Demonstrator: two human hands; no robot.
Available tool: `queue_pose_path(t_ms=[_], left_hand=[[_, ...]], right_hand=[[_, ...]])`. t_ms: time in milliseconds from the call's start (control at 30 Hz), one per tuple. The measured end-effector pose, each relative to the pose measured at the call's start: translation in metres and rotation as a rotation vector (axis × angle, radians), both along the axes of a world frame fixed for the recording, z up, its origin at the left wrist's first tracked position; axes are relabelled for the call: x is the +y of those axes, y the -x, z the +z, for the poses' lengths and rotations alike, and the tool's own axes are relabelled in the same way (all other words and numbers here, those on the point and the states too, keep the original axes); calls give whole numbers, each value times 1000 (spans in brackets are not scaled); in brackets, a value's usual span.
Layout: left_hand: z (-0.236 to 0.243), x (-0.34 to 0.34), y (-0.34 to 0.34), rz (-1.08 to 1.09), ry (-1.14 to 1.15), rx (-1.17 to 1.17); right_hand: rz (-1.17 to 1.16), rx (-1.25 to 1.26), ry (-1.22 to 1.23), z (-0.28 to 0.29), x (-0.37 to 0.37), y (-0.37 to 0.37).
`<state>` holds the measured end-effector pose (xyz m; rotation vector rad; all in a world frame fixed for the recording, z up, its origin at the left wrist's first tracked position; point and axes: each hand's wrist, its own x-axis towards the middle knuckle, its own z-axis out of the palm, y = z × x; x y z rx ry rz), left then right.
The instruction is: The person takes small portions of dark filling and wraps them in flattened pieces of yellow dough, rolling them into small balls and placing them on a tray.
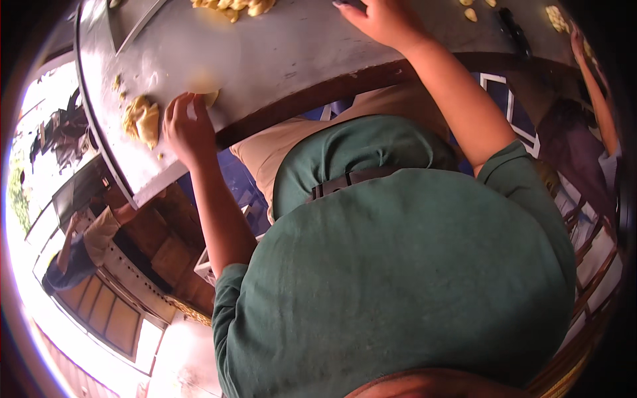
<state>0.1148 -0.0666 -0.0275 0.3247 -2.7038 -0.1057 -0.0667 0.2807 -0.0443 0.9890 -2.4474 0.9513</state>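
Note:
My left hand [189, 127] rests at the near left edge of the grey metal table [265, 73], its fingers curled. A thin yellowish piece [211, 99] sticks out beside its thumb side; whether the fingers grip it is partly hidden. Just left of this hand lies a crumpled pale yellow lump [141, 121], soft and dough-like, with small crumbs around it. Farther right, my right hand [391, 25] reaches over the table at the top of the view. Its thumb is stretched out away from the palm, and the other fingers are cut off by the frame.
Pale yellow pieces [232, 8] are heaped at the far side. A flat metal-edged thing [141, 26] lies far left. Small yellow pieces [470, 14] and a long black object [515, 33] lie right. Another person's arm [594, 93] reaches in at far right; a further person [86, 245] is at left.

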Motion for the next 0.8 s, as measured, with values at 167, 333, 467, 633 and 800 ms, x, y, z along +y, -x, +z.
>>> queue_pose_path(t_ms=[167, 333, 467, 633, 800], left_hand=[[4, 24, 7, 149, -515, -34], [6, 60, 3, 127, -1589, 232], [34, 108, 26, -18, -2251, 23], [59, 126, 24, -181, -2024, -62], [58, 106, 32, -303, -772, -362]], right_hand=[[-148, -105, -68, 3, 5, -20], [51, -40, -5, 13, 10, -72], [168, -172, 304, 50, -22, -78], [258, -162, 249, 27, -50, -61], [322, 43, 147, 53, -53, -98]])
